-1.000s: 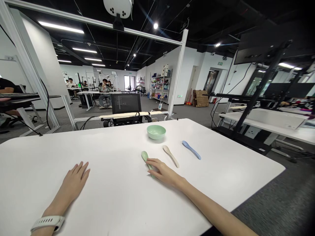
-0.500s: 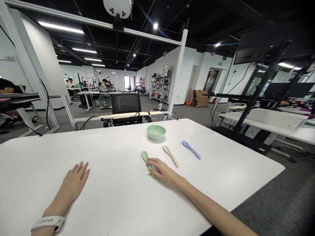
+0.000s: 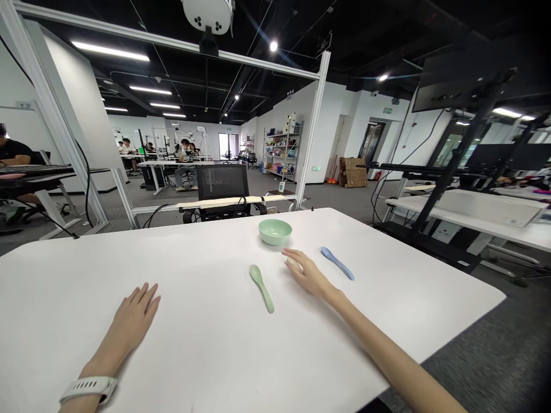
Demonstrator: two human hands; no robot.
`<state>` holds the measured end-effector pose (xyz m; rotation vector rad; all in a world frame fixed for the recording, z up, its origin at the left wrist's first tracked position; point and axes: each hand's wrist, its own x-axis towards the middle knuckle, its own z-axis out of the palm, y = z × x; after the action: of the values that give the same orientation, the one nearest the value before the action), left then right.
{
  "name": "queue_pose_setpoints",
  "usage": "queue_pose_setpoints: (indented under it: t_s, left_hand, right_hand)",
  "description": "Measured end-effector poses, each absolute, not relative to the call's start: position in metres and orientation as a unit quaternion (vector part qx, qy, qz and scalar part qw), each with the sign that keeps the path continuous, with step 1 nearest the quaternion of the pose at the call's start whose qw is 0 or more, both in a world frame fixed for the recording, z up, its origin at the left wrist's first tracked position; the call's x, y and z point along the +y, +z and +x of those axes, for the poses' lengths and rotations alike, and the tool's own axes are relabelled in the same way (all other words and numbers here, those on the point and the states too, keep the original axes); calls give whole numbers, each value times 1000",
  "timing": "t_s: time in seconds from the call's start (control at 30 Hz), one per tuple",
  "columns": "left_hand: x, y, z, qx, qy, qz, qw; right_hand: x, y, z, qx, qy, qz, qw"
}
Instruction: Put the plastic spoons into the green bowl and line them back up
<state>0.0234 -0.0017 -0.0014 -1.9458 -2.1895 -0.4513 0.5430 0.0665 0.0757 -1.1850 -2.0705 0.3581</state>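
My left hand rests flat on the white table at the left, fingers stretched out, touching no object. My right hand reaches in from the right with fingers extended and the thumb apart from them. It hovers over the spot of the beige spoon, which it hides from view. To its left lies a green spoon, bowl end pointing away from me. A blue spoon lies to its right. Just beyond my fingertips stands a green bowl.
A metal frame rises behind the table, with a black mesh chair past it. To the right are a black stand and another desk. Several people sit at desks farther back; one person sits at the far left.
My right hand has left the green spoon and moved right and away from me, now covering the beige spoon. My left hand stays put. The view has shifted slightly.
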Motion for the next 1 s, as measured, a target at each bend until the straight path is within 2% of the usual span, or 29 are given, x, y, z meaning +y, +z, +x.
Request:
queue_pose_setpoints:
  t_s: [0.2,0.43,0.73,0.87,1.0]
  left_hand:
    - [-3,-1,25,-744,-140,-649,77]
    - [-5,0,21,-743,-130,-652,75]
    - [2,-12,12,-740,-131,-654,83]
    - [2,-12,10,-735,-135,-658,93]
    - [-1,-9,12,-728,-125,-669,87]
  right_hand:
    - [107,61,593,-770,92,-555,300]
    - [128,28,608,-791,89,-552,246]
    - [137,17,612,-789,88,-546,268]
    - [130,29,607,-784,79,-557,261]
    - [113,49,601,-744,89,-590,302]
